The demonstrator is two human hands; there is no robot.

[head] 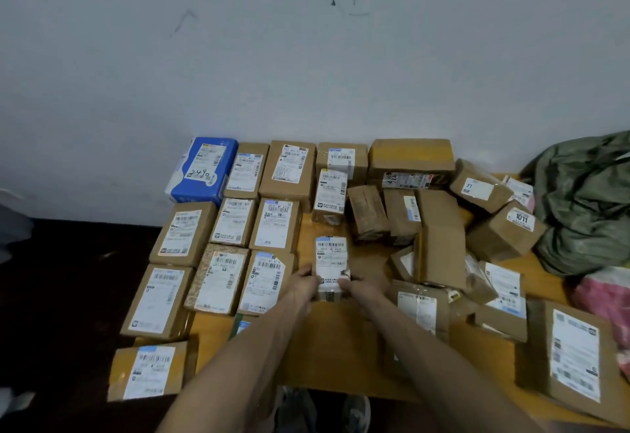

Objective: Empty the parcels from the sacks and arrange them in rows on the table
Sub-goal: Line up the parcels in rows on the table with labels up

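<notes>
At mid bench [334, 347], beside sorted rows [235, 228]: gripping small parcel [331, 263] by near end, left hand [304, 284] and right hand [366, 287] curled round it. Near edge hidden in the grip, label unreadable. Green sack [586, 200] far right, cut off.

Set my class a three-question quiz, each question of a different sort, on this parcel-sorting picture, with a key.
1. True or false: the left hand and the right hand both hold the small parcel.
2. The pack marked 2490 is: A brown, B blue, C green.
3. Fill in: the green sack lies at the table's ____ end.
Key: 1 true; 2 B; 3 right.
</notes>
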